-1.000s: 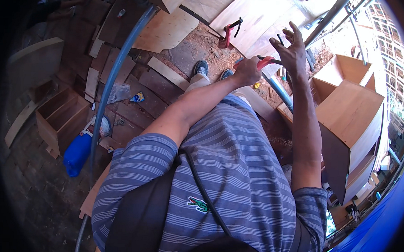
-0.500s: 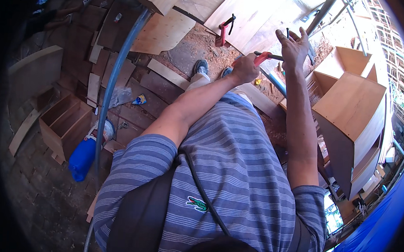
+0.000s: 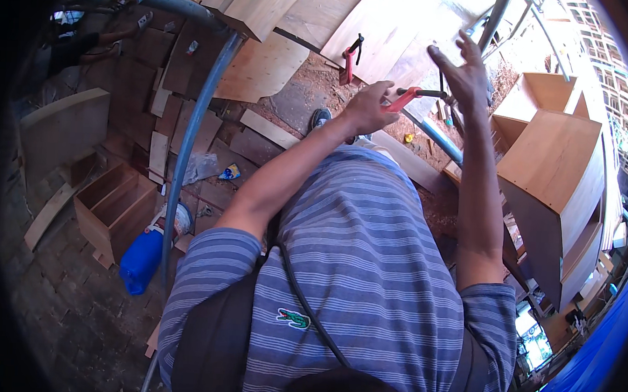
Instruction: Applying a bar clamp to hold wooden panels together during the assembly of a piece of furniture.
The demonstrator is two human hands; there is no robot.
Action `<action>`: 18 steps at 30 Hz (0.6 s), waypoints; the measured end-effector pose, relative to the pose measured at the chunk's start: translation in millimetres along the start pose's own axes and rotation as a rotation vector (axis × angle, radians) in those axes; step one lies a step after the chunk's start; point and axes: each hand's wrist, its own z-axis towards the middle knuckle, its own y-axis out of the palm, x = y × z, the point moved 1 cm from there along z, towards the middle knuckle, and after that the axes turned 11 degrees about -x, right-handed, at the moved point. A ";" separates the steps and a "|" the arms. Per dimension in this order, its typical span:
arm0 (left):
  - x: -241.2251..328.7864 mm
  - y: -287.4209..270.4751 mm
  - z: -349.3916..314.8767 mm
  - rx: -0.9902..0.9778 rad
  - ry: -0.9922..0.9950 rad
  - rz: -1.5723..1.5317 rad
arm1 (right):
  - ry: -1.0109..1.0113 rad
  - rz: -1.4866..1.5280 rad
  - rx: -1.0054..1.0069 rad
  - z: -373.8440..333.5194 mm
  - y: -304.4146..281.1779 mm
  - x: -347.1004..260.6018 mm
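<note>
A red C-clamp with a black screw and a sliding handle bar sits at the edge of a pale wooden board. My left hand holds its red frame from the left, thumb and fingers around its end. Just right of the screw's end, my right hand is raised with fingers spread and nothing in it; the handle bar stands close beside its palm. A second red clamp with a black handle is on the same board's near edge, further left.
A blue metal pipe rises at left, near a blue jug and a wooden box with compartments. Wooden cabinets stand at right. Loose planks and sawdust lie around my feet. Another person's arm shows at upper left.
My left hand's fingers have loosened from a fist around the clamp and the hand sits a little further left. My right hand stays open beside the screw. The whole view has shifted slightly.
</note>
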 end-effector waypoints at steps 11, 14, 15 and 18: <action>-143.5 -68.6 -137.3 0.239 -0.473 0.009 | -0.902 0.430 -0.077 -40.7 -134.9 -100.9; -190.7 -42.6 -195.5 0.311 -0.684 0.035 | -0.823 0.343 -0.147 -59.5 -131.6 -90.3; -202.5 -26.9 -215.7 0.346 -0.705 0.022 | -0.762 0.340 -0.235 -61.7 -132.2 -78.4; -226.7 31.1 -290.5 0.537 -0.939 -0.059 | -0.461 0.226 -0.628 -64.7 -129.5 -55.3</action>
